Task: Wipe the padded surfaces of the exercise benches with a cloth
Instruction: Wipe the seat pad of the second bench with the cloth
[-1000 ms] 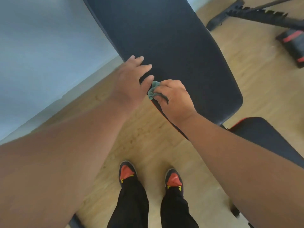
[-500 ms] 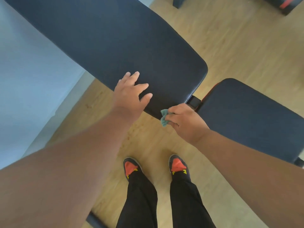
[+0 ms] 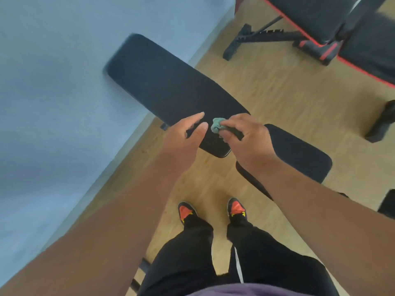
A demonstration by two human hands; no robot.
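Nearest the camera, a purple garment hem [image 3: 245, 291] and black trousers [image 3: 192, 259] lead down to two black shoes with orange toes [image 3: 185, 211] standing on the pale wooden floor [image 3: 267, 86].

Just beyond the shoes, both bare forearms reach forward. The left hand [image 3: 183, 135] is open, its fingers straight and together, the thumb apart, with the fingertips over the near edge of the long backrest pad [image 3: 171, 90]; whether they press on it cannot be told. The right hand [image 3: 245, 137] pinches a small bunched green cloth [image 3: 217, 124] between thumb and curled fingers, and the cloth sits against the near right end of that pad, just right of the left thumb.

The backrest pad is black, and its long axis runs from the near right, by the hands, to the far left, towards the blue-grey wall [image 3: 64, 82]. A shorter black seat pad [image 3: 299, 154] lies to its right, partly behind the right wrist, along much the same line.

Farther off at the right, a second bench [image 3: 316, 16] with red-piped black pads stands on a black frame, and a notched black adjustment bar [image 3: 263, 36] lies on the floor beside it. No brand or writing can be read on any pad.
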